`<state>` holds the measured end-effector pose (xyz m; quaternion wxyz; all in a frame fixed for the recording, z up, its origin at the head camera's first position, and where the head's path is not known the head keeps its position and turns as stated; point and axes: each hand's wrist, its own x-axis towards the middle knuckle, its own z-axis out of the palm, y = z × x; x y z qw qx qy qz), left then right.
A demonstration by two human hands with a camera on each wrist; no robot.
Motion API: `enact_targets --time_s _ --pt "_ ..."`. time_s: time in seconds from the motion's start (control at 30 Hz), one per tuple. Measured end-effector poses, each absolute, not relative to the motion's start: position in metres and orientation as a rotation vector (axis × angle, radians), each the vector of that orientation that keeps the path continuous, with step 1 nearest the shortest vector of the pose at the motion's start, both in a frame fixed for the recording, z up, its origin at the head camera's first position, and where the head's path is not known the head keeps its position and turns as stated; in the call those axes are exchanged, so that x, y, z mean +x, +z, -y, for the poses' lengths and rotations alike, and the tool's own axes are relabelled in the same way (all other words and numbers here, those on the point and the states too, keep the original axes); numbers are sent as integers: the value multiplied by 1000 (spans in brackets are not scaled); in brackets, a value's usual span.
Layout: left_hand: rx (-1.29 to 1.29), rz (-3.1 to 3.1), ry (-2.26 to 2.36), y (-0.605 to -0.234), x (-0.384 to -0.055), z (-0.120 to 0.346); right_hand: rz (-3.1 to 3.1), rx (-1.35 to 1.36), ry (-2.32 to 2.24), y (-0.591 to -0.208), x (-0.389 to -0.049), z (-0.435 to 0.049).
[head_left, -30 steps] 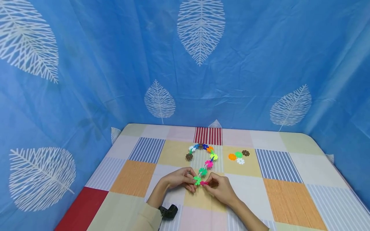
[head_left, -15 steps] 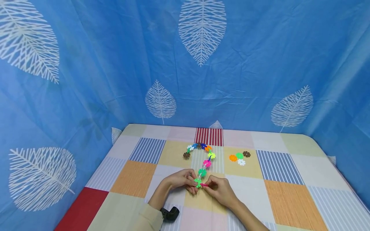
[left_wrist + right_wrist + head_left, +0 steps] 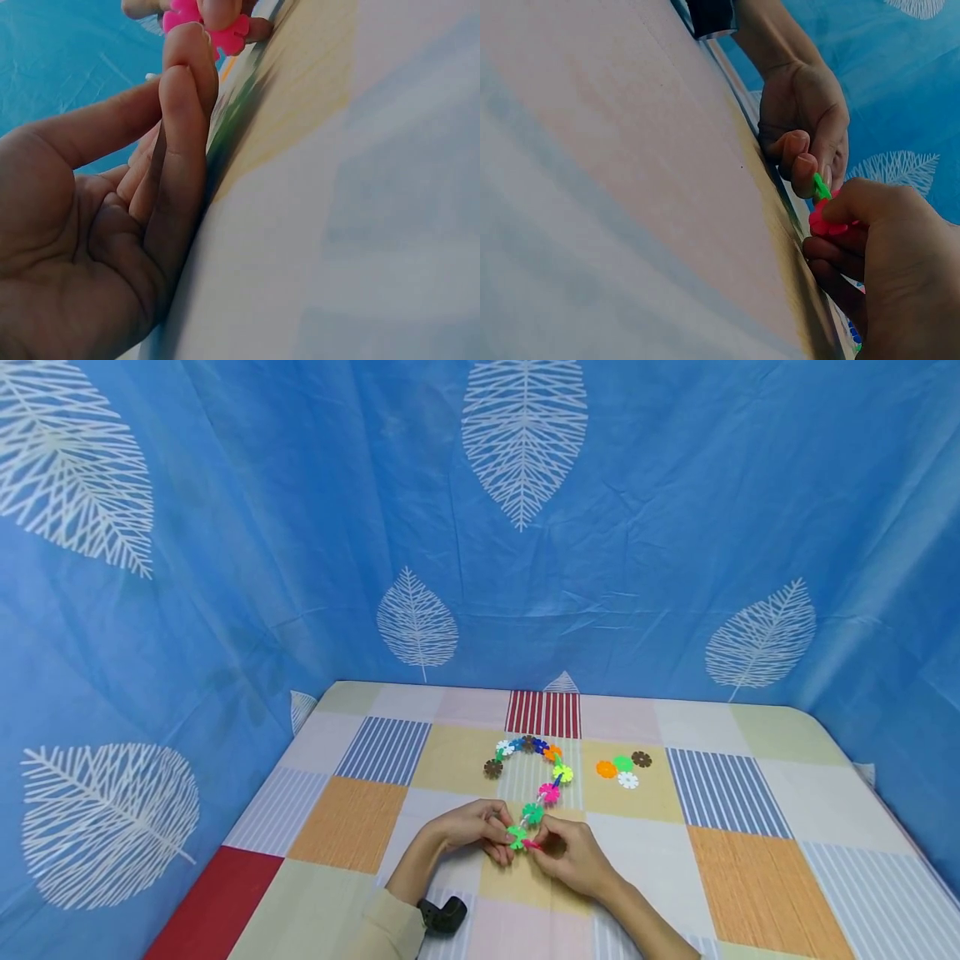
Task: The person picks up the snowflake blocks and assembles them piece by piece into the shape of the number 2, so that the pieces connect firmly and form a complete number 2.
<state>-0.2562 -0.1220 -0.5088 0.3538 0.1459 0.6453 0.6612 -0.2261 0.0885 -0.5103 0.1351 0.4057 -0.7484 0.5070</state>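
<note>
My left hand [image 3: 474, 828] pinches a bright green snowflake disc [image 3: 517, 837], the near end of a curved chain of notched plastic discs. Between thumb and fingers, my right hand [image 3: 573, 856] pinches a pink snowflake disc [image 3: 827, 217]. Its edge meets the green disc's edge in the right wrist view; how deep the notches sit is hidden by fingertips. From the green disc the chain runs away through a teal disc [image 3: 532, 813], another pink disc [image 3: 549, 793] and a yellow disc [image 3: 562, 773], then arcs left to a brown disc [image 3: 492, 768].
Right of the chain lie several loose discs: an orange one [image 3: 607, 769], a green one [image 3: 623, 763], a white one [image 3: 627, 781] and a brown one [image 3: 641, 759]. A patchwork cloth [image 3: 360, 877] covers the table. Blue leaf-print curtains [image 3: 600, 568] stand behind and at the sides.
The chain swung slightly left, then back to the right. The pink disc turned from tilted to more edge-on against the green disc. Both hands stayed nearly in place.
</note>
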Motion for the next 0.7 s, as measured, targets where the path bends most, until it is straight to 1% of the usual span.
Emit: enact_targets --time_s 0.17,0.4,0.7 --pt "341 -1687 1711 -508 -256 122 2184 1184 1516 -500 -222 -90" --pt "339 -1674 1711 -508 -255 124 2247 957 1613 -504 -224 -91" --pt "367 -1658 1698 -508 -257 125 2291 953 1666 -504 -226 -92"
